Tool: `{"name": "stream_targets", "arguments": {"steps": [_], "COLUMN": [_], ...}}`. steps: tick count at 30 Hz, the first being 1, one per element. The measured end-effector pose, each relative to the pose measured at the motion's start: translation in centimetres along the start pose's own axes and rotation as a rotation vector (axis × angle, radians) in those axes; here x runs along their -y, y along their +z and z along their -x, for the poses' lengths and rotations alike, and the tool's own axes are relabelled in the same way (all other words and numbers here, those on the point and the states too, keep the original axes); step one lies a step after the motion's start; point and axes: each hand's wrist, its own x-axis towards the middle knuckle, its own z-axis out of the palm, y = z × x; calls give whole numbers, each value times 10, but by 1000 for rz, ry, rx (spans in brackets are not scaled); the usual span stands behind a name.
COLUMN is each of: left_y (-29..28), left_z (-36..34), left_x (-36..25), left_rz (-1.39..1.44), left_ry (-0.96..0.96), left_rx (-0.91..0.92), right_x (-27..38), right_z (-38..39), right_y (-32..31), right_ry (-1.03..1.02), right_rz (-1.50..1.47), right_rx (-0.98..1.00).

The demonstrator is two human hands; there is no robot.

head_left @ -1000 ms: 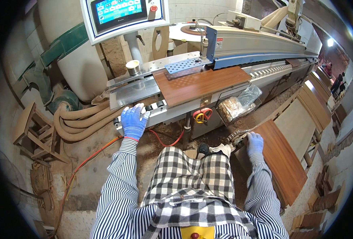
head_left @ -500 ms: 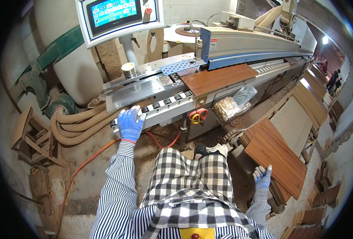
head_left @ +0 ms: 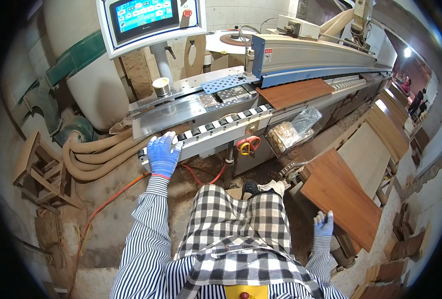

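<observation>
My left hand (head_left: 163, 154), in a blue and white work glove, rests on the near end of a roller rail (head_left: 196, 138); its fingers lie over the top. A brown wood-grain board (head_left: 295, 93) lies farther along the machine, beside the blue-edged pressure beam (head_left: 325, 71). My right hand (head_left: 323, 224), gloved alike, is at the lower left edge of another wood-grain board (head_left: 343, 197) on a stack. Its fingers are loosely bent and apart, with the thumb up near that edge; whether it touches the board is hard to see.
A control screen (head_left: 144, 16) stands over the machine. A small tin (head_left: 161, 87) sits on its bed. Yellow- and red-handled scissors (head_left: 248, 145) hang below the rail, beside a wire basket (head_left: 286, 137). Thick hoses (head_left: 98, 167) and a wooden stool (head_left: 44, 172) are at left.
The board on the machine has slid away to the right along the beam, baring more rollers. My right hand and the stack's top board have shifted slightly left. My left hand has stayed put.
</observation>
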Motion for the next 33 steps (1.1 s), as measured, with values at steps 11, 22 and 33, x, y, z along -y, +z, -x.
{"name": "stream_targets", "arguments": {"steps": [11,22,33], "left_y": [-1,-46,-104], "left_z": [1,25,60], "left_x": [3,-15,-64], "left_rz": [8,145,88], "left_ry": [2,62,232], "left_rx": [54,164,335], "right_x": [36,25,-63], "right_z": [30,81,76], "right_y": [-53,28,251], "right_ry": [-180,-117,210], "right_rz": [-280,-27,178], "right_rx": [-236,213,903]}}
